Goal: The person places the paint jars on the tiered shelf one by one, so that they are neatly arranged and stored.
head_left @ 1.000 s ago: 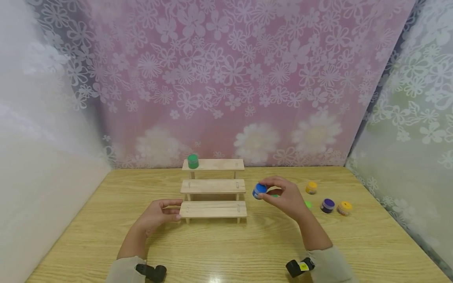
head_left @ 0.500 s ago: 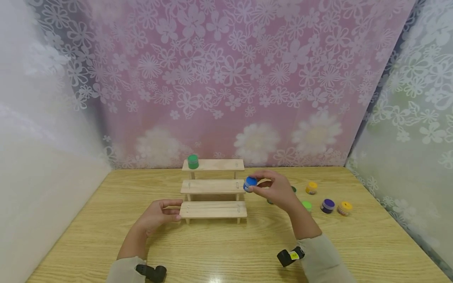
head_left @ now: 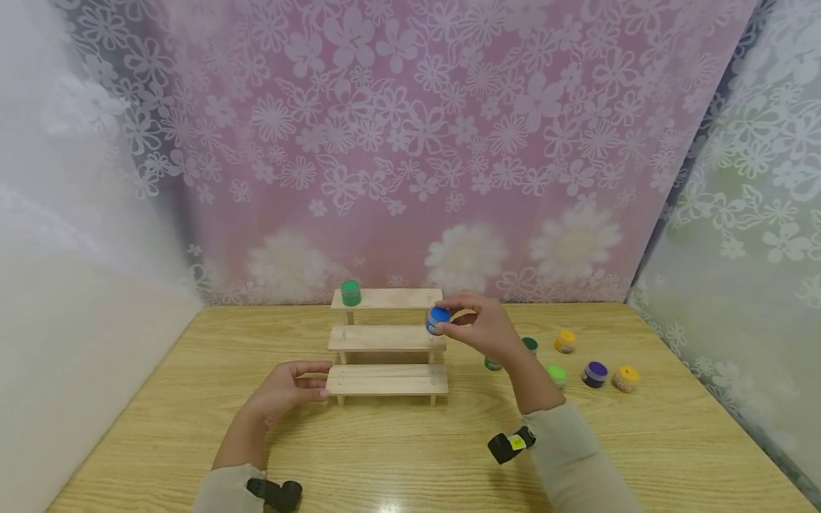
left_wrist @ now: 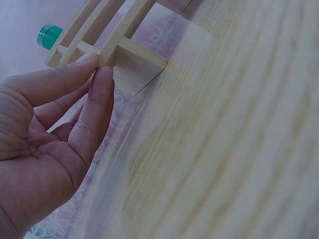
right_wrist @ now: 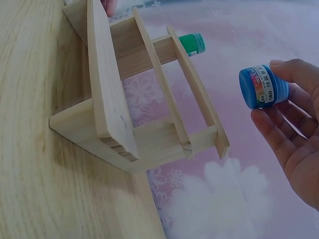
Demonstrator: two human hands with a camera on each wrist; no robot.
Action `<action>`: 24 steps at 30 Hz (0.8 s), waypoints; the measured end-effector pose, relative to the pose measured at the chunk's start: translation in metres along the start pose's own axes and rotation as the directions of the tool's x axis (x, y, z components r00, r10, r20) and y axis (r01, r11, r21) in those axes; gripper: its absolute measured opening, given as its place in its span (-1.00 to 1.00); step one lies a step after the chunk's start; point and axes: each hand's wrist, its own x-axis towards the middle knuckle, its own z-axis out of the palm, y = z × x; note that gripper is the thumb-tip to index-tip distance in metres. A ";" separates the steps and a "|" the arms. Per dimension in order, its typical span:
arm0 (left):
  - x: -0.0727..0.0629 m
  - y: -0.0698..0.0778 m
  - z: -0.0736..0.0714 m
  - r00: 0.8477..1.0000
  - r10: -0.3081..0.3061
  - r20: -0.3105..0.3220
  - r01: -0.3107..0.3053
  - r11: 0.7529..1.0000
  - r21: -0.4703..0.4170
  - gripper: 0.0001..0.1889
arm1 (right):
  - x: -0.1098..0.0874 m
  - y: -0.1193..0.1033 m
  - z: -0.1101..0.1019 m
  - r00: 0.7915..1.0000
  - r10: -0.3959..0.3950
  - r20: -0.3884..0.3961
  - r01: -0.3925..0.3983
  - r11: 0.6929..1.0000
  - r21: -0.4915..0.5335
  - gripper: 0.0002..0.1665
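A three-step wooden display stand (head_left: 387,380) stands on the table. My left hand (head_left: 291,392) pinches the left end of its lowest board between thumb and fingers, as the left wrist view shows at the board's edge (left_wrist: 107,52). My right hand (head_left: 487,329) holds a small blue paint jar (head_left: 439,320) by thumb and fingertips, in the air at the stand's right end. In the right wrist view the jar (right_wrist: 261,87) is tilted, its label visible, apart from the boards. A green paint jar (head_left: 350,293) sits on the top board's left end.
Right of the stand, on the wooden table (head_left: 385,456), are two dark green jars (head_left: 529,345), a light green jar (head_left: 556,375), a purple jar (head_left: 595,374) and two yellow jars (head_left: 565,341). A floral curtain (head_left: 410,142) hangs behind the table.
My right hand has carried the blue jar left and upward, from beside the stand to its right end. Dark green jars behind that hand have come into view. My left hand stays put.
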 end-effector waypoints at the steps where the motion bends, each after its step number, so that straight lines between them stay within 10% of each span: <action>1: 0.000 0.000 0.000 1.000 0.001 0.001 -0.001 1.000 -0.002 -0.35 | 0.002 0.000 0.001 1.000 -0.005 0.001 0.005 1.000 -0.002 -0.60; 11: -0.001 0.000 0.000 1.000 0.012 0.004 -0.012 1.000 -0.002 -0.36 | 0.032 0.036 0.010 0.999 0.033 -0.011 -0.033 0.999 0.003 -0.57; 24: 0.001 -0.003 -0.001 1.000 -0.001 -0.007 0.001 1.000 0.003 -0.36 | 0.060 0.029 0.022 0.998 0.067 0.007 -0.067 0.997 -0.038 -0.60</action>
